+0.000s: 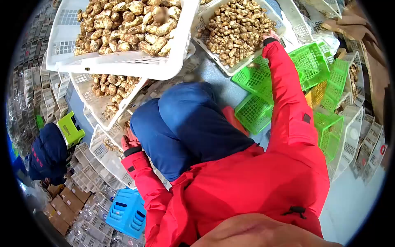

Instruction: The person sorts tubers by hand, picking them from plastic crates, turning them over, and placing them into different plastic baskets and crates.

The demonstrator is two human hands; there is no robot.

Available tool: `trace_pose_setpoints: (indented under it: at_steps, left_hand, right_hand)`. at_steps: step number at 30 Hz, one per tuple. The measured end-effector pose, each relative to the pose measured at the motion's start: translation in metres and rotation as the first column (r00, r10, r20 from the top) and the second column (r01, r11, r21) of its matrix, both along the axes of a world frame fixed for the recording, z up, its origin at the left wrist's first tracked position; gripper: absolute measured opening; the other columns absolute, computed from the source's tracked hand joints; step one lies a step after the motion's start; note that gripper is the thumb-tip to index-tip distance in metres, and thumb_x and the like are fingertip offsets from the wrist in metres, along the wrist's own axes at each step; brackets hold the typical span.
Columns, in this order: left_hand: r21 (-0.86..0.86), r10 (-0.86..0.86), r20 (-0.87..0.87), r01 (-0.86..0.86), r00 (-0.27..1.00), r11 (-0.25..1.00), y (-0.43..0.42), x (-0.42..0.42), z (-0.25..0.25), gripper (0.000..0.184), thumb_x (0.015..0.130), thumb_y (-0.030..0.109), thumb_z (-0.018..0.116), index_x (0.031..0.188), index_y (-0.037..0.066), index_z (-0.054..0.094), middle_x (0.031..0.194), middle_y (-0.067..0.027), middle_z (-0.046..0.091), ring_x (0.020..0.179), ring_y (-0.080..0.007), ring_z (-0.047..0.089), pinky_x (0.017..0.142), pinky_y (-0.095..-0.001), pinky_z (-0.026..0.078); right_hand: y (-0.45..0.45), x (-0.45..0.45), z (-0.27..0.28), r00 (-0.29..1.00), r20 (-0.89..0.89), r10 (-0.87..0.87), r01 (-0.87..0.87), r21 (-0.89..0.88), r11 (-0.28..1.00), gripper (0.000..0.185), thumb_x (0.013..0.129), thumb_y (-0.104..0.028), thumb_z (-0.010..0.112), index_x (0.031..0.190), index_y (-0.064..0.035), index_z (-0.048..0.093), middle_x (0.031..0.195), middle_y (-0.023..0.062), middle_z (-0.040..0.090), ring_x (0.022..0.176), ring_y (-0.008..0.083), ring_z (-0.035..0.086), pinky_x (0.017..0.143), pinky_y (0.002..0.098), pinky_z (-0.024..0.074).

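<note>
Pointing every which way, mushrooms, long axes mixed, right hand at edge of white crate, left hand beside blue trousers, can't tell either grip's closure.

2 ppl, wearer's hands x2, 1 lime-grn stool

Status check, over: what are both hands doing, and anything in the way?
Right hand at the mushrooms in a white crate. Left hand beside the left knee. Both grips unclear. Green crates flank right sleeve.
</note>
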State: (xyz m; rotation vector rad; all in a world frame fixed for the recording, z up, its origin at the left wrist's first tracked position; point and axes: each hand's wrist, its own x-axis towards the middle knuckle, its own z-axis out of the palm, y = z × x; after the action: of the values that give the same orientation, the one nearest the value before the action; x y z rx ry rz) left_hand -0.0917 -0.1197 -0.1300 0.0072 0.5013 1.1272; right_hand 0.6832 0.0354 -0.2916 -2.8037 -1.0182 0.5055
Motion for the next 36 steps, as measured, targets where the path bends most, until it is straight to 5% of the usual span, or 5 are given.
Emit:
trace_pose_setpoints:
  at_steps: [8, 12, 27, 30, 36]
  left_hand:
    - [-0.172, 0.155, -0.694, -0.371, 0.703, 0.912, 0.003, 0.001, -0.002, 0.040, 0.084, 0.029, 0.042, 0.118, 0.008, 0.047, 0.125, -0.0101, 0.044, 0.112, -0.0257, 0.044, 0.088, -0.0423, 0.040]
    - [-0.055, 0.050, -0.338, -0.073, 0.940, 0.996, 0.000, -0.012, -0.012, 0.040, 0.084, 0.028, 0.044, 0.118, 0.008, 0.047, 0.124, -0.0095, 0.045, 0.111, -0.0256, 0.046, 0.086, -0.0394, 0.042]
    - [-0.265, 0.199, -0.559, -0.401, 0.805, 0.877, -0.009, -0.007, 0.010, 0.037, 0.083, 0.029, 0.048, 0.114, 0.010, 0.050, 0.121, -0.0092, 0.048, 0.112, -0.0241, 0.046, 0.085, -0.0438, 0.042]
    - [-0.133, 0.083, -0.105, -0.097, 0.991, 0.986, -0.005, -0.013, -0.001, 0.040, 0.083, 0.030, 0.047, 0.118, 0.010, 0.047, 0.125, -0.0104, 0.043, 0.113, -0.0256, 0.044, 0.086, -0.0450, 0.041]
    - [-0.023, 0.017, -0.029, -0.018, 0.999, 1.000, -0.004, -0.015, -0.011, 0.043, 0.085, 0.029, 0.041, 0.122, 0.006, 0.041, 0.129, -0.0131, 0.038, 0.117, -0.0284, 0.040, 0.095, -0.0446, 0.034]
  right_hand:
    - [-0.002, -0.051, 0.030, 0.935, 0.166, 0.314, -0.249, -0.326, 0.912, 0.040, 0.072, -0.035, 0.052, 0.103, -0.0107, 0.055, 0.108, 0.0108, 0.056, 0.104, 0.0252, 0.051, 0.085, 0.0361, 0.0413]
    - [-0.003, -0.060, -0.014, 0.787, -0.164, 0.594, -0.547, -0.631, 0.551, 0.050, 0.071, -0.041, 0.050, 0.117, -0.0198, 0.048, 0.115, 0.0140, 0.049, 0.109, 0.0275, 0.046, 0.092, 0.0360, 0.0364]
    - [0.078, -0.052, -0.043, 0.975, -0.076, 0.207, -0.203, 0.049, 0.978, 0.047, 0.072, -0.036, 0.055, 0.118, -0.0283, 0.048, 0.112, 0.0053, 0.055, 0.103, 0.0243, 0.052, 0.089, 0.0358, 0.0396]
    - [0.063, -0.055, -0.016, 0.974, -0.202, 0.105, -0.078, 0.138, 0.987, 0.036, 0.071, -0.034, 0.056, 0.106, -0.0275, 0.058, 0.103, 0.0073, 0.059, 0.096, 0.0246, 0.055, 0.084, 0.0343, 0.0417]
    - [0.019, -0.066, 0.033, 0.250, -0.875, 0.416, 0.522, 0.483, 0.703, 0.041, 0.077, -0.011, 0.059, 0.117, -0.0065, 0.048, 0.106, 0.0097, 0.055, 0.087, 0.0150, 0.055, 0.079, 0.0250, 0.0458]
